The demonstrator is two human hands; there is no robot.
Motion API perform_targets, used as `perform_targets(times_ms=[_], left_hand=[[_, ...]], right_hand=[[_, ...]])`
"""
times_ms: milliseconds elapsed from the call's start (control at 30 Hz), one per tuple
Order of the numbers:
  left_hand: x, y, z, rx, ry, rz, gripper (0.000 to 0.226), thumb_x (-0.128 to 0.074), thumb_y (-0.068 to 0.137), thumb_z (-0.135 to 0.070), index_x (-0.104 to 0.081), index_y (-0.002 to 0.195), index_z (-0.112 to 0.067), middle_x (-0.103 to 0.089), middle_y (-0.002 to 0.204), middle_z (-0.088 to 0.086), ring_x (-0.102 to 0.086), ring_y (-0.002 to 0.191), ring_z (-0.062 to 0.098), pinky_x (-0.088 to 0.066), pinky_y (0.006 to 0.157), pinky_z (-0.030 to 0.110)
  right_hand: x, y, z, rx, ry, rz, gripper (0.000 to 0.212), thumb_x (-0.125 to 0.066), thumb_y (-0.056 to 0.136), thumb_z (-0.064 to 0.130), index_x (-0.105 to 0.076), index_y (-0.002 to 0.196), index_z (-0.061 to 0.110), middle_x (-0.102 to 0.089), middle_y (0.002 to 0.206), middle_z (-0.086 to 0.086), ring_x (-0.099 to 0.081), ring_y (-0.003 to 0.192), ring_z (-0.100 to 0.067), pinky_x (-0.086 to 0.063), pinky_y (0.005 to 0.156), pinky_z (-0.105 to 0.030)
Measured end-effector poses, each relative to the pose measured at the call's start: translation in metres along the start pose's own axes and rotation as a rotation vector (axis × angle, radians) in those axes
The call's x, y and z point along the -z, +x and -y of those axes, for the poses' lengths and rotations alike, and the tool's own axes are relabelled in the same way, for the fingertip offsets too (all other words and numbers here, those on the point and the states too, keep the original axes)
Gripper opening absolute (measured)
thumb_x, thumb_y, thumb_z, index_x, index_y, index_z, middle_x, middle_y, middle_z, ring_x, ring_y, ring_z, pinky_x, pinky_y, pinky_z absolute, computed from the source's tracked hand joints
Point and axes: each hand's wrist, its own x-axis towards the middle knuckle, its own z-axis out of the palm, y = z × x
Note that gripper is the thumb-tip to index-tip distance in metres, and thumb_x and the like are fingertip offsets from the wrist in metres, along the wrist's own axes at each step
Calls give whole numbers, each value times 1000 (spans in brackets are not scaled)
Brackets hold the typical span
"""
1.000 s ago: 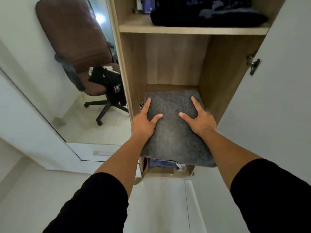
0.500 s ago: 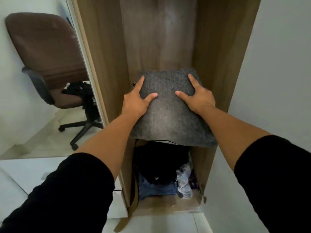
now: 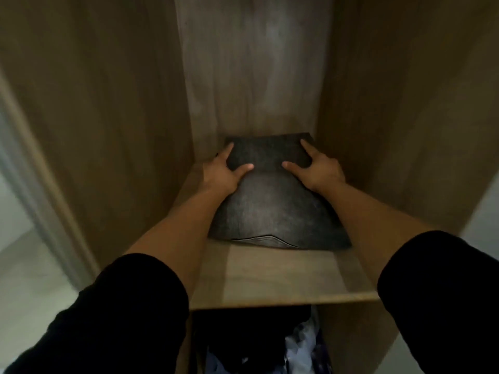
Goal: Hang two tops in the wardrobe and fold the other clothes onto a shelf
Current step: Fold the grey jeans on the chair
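Note:
A folded grey garment (image 3: 275,211) lies on a wooden wardrobe shelf (image 3: 270,276), pushed toward the back wall. My left hand (image 3: 221,174) holds its left far edge, with the thumb and forefinger spread on top and the other fingers hidden at the side. My right hand (image 3: 318,171) holds the right far edge the same way. Both forearms reach into the compartment.
Wooden side walls (image 3: 108,103) close in the compartment on the left and right, with the back panel (image 3: 253,63) just behind the garment. Below the shelf sits a heap of dark and light blue clothes (image 3: 299,346). The bare front strip of the shelf shows.
Both hands have carried the grey garment up and forward into the compartment, and it now rests on the shelf. The view has moved in close, so the chair is gone.

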Motion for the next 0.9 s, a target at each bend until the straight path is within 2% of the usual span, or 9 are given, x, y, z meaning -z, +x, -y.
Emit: perform_targets(times_ms=[167,300,467,600,700,767,833,900], left_hand=[[-36,77,28,60,-6,34,79,-60,84,-54,-26,149,-26,-38,150,8,-35,137,28,-29,110,32],[-60,127,47,103,72,44,81,-59,82,-58,-25,149,-27,-38,149,11,-34,137,31,-28,111,37],[-81,165,62,141,60,62,81,-60,82,-57,-24,149,-28,-36,150,11,-33,137,32,-30,111,39],[-87,176,70,165,76,80,81,-56,82,-61,-21,149,-30,-34,151,10,-32,138,32,-31,112,41],[-83,172,73,188,88,176,79,-45,86,-64,-12,150,-34,-27,155,11,-29,140,33,-28,113,40],[-77,165,75,199,106,237,77,-37,88,-67,-7,150,-35,-20,157,12,-22,142,35,-23,116,39],[-68,157,79,203,117,212,79,-26,82,-77,-10,150,-39,-20,157,13,-20,143,35,-18,118,40],[-59,150,84,205,129,139,92,-6,68,-87,-15,148,-41,-24,156,9,-25,142,31,-15,116,40]], right_hand=[[-44,87,-11,-41,-38,132,86,-51,77,74,-18,149,40,-30,154,-5,-35,137,-33,-33,112,-36],[-72,140,-17,-36,5,180,85,-56,81,64,-18,150,33,-22,157,-5,-27,141,-30,-24,116,-35],[-92,176,-23,-69,-62,179,82,-52,82,66,-17,150,36,-23,157,-5,-28,141,-31,-26,113,-34],[-103,184,-25,-104,-76,178,83,-47,80,73,-14,149,41,-26,156,-5,-30,139,-32,-28,111,-38],[-102,176,-22,-106,-107,196,80,-39,82,74,-9,149,42,-25,155,-11,-30,139,-34,-28,112,-41],[-95,169,-18,-109,-136,217,76,-33,84,73,-7,149,42,-20,156,-15,-23,140,-37,-24,115,-43],[-83,155,-13,-109,-177,232,71,-28,87,72,-7,149,43,-11,157,-17,-19,141,-39,-20,116,-44],[-69,138,-5,-93,-198,205,68,-26,89,70,-8,149,42,-10,156,-17,-19,141,-37,-19,114,-45]])
